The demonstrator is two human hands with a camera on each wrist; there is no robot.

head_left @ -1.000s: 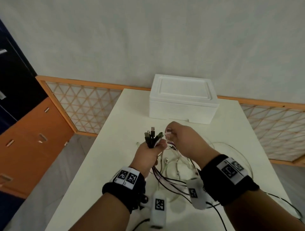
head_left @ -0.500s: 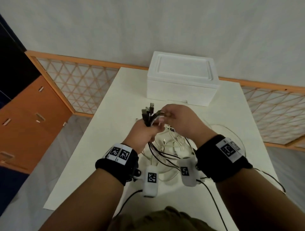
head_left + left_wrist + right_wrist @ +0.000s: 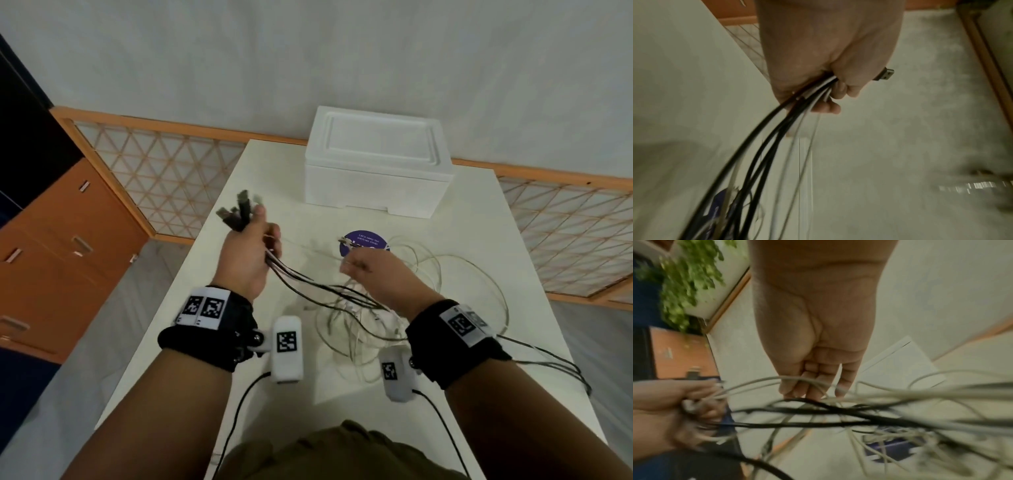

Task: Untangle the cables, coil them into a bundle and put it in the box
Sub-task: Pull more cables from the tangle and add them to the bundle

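Note:
My left hand (image 3: 253, 246) grips a bunch of black and white cable ends, held above the table. Their plugs (image 3: 238, 210) stick up out of the fist. In the left wrist view the fingers (image 3: 830, 97) curl round the cables (image 3: 764, 146), and a USB plug (image 3: 884, 75) pokes out. The strands run down to a loose tangle (image 3: 363, 318) on the white table (image 3: 205, 308). My right hand (image 3: 356, 265) hovers to the right with fairly straight fingers (image 3: 813, 386); a white cable lies across them. The white foam box (image 3: 376, 171) stands shut at the back.
A purple round label (image 3: 366, 241) lies on the table under the cables, with a small connector (image 3: 342, 241) over its left edge. A lattice screen (image 3: 154, 171) and an orange cabinet (image 3: 61, 240) stand to the left. The table's left edge is near my left hand.
The hands have come apart. My left hand swung left with the bunch of cable ends, and my right hand drew away to the right, uncovering the purple label.

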